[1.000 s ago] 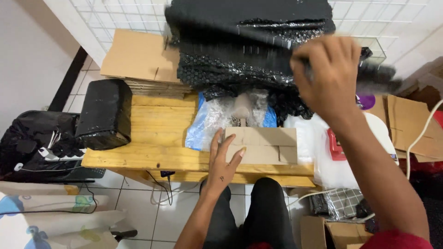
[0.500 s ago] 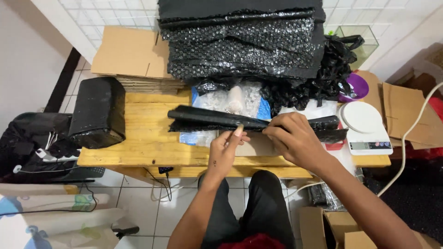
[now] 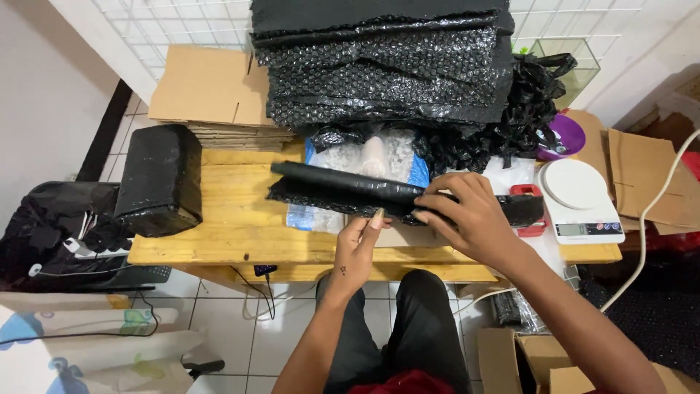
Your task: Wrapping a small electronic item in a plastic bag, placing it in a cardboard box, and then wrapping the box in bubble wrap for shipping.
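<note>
A folded sheet of black bubble wrap [image 3: 343, 188] lies lengthwise across the wooden table [image 3: 240, 233]. My right hand [image 3: 467, 219] grips it near its right half, fingers curled over the top edge. My left hand [image 3: 359, 244] touches its lower edge from below with the fingertips, holding nothing. Under the sheet, a flat brown cardboard box [image 3: 405, 236] is mostly hidden, peeking out between my hands.
A tall stack of black bubble wrap [image 3: 386, 66] fills the table's back. Flat cardboard sheets [image 3: 211, 87] lie back left, a black wrapped parcel [image 3: 160, 179] at the left. A white scale [image 3: 580, 201] and a red tool [image 3: 529, 211] stand right. Clear bubble wrap [image 3: 357, 157] lies behind the sheet.
My right hand pulled a black bubble wrap sheet off the stack and brought it down over the cardboard box. My left hand left the box top and moved to the sheet's lower edge.
</note>
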